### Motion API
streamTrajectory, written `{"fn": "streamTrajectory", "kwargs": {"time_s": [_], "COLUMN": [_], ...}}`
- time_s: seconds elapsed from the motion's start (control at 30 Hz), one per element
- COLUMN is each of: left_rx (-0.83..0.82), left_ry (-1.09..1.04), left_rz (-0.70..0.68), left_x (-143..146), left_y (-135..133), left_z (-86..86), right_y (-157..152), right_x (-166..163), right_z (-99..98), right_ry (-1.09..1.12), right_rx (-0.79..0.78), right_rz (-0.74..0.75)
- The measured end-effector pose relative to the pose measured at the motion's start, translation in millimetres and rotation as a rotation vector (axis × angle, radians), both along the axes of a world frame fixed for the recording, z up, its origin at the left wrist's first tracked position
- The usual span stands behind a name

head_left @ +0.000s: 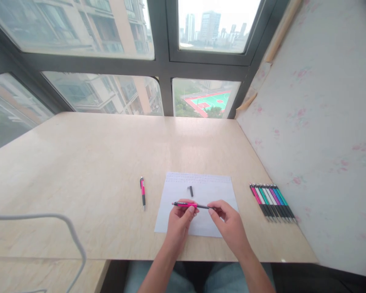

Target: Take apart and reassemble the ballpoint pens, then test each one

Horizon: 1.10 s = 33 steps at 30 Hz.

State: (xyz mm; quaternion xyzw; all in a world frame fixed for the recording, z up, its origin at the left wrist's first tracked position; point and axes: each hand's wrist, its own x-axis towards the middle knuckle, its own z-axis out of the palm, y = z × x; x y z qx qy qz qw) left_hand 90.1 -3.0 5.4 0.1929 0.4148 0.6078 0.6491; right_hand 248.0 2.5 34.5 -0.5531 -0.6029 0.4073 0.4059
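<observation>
Above the sheet of paper (201, 227), my left hand (180, 219) is closed round the pink barrel of a ballpoint pen (187, 204). A thin dark refill (203, 206) sticks out of the barrel's right end. My right hand (227, 219) pinches the far end of that refill between thumb and fingers; its tip is hidden there. On the paper, just beyond my left hand, lie a black rubber-looking grip (191, 191) and a tiny metal piece (188, 188) beside it. Handwritten lines run along the paper's far edge.
A whole pink pen (142, 193) lies left of the paper. To the right, several pens (271, 201) in mixed colours form a row near the papered wall (323, 142). A grey cable (64, 217) loops at the left over the pale tabletop (94, 171). Windows stand behind.
</observation>
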Motion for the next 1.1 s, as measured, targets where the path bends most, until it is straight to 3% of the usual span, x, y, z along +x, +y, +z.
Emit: {"fn": "streamTrajectory", "kwargs": {"time_s": [0.1,0.3,0.47,0.77,1.1], "left_rx": [-0.001,0.052,0.045,0.028,0.05], "left_ry": [0.029,0.15,0.23,0.246,0.21], "left_rz": [0.021,-0.109,-0.098,-0.046,-0.116], "left_x": [0.6,0.3,0.2,0.3,0.9], "left_y": [-0.8,-1.0,-1.8,-2.4,-9.0], "left_z": [1.2,5.5,3.8,-0.8,3.2], "right_y": [-2.5,-1.1,1.1,-0.1,-6.3], "right_x": [0.8,10.3,12.8,5.3,7.7], "right_z": [-3.9,-3.4,-4.2,-7.8,-10.5], "right_ry": [0.015,0.013,0.057,0.082,0.035], "right_rx": [-0.008,-0.038,-0.094,-0.004,-0.04], "right_rz": [0.02,0.009,0.027,-0.017,0.019]}}
